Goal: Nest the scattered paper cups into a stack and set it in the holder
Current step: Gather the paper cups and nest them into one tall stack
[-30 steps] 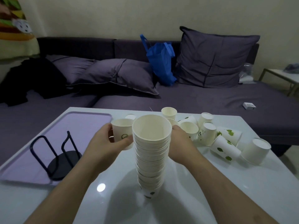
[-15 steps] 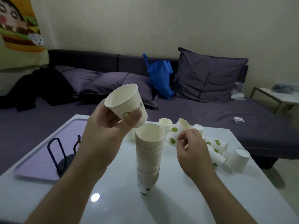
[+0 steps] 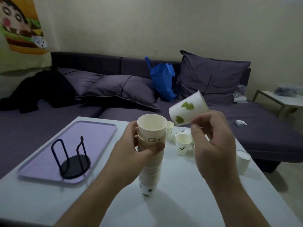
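Observation:
A tall stack of nested paper cups [image 3: 150, 174] stands on the white table [image 3: 180, 185]. My left hand [image 3: 131, 154] grips the stack near its top, where the newest cup sits in the stack's mouth. My right hand [image 3: 211, 143] pinches a leaf-printed paper cup [image 3: 188, 110] by its rim, tilted on its side above and right of the stack. Loose cups [image 3: 182, 144] remain behind the stack, partly hidden by my hands. The black wire cup holder [image 3: 72, 159] stands empty on the purple tray [image 3: 91, 133] at the left.
Another white cup [image 3: 243, 161] lies near the table's right edge. A dark purple sofa with pillows [image 3: 124, 89] and a blue bag [image 3: 162, 79] runs behind the table. A small side table [image 3: 282, 100] stands at far right.
My left hand brought its cup down onto the top of the stack and now grips the stack. My right hand lifted the leaf-printed cup up off the table.

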Demonstrator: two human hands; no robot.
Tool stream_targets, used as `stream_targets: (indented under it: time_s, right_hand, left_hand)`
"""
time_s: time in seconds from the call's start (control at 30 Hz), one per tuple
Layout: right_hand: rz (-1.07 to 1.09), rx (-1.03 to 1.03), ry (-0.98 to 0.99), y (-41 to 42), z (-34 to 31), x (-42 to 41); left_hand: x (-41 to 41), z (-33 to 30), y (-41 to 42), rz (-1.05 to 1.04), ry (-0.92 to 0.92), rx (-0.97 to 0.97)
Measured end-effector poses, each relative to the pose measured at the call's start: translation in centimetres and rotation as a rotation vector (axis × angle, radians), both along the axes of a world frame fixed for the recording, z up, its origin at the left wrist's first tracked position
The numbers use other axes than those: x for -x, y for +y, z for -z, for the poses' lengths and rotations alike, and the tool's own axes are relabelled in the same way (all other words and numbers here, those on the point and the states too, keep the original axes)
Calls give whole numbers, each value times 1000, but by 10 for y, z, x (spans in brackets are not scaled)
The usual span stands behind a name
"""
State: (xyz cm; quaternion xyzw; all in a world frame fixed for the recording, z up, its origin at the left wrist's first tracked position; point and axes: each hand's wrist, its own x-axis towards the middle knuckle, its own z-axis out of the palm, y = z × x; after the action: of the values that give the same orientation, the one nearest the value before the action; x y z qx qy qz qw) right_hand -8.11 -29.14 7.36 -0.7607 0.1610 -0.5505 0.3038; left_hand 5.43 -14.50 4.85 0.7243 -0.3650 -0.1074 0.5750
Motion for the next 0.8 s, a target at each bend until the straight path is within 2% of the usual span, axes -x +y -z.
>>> stream_targets:
  time_s: [0.17,0.4,0.47,0.6,0.7,0.8]
  right_hand:
    - [-148,172,-17,17,-20,-2]
    - [-206,346,345,25,-5,-18]
    - [-231,310,363,26,-4,-17]
    - [-165,202,181,21,-5,-15]
    - [-110,18,78,11,5,-17]
    - [-69,-236,116,-6,30,-22]
  left_hand:
    - [-3,5,-1,-9,-38,-20]
    - [-3,7,-3,12,-3,-15]
    - [-4,7,-3,15,-18,-24]
    - [-8,8,-1,31,-2,-6]
    - [-17,7,5,111,36,-50]
    - [-34,5,19,242,181,-18]
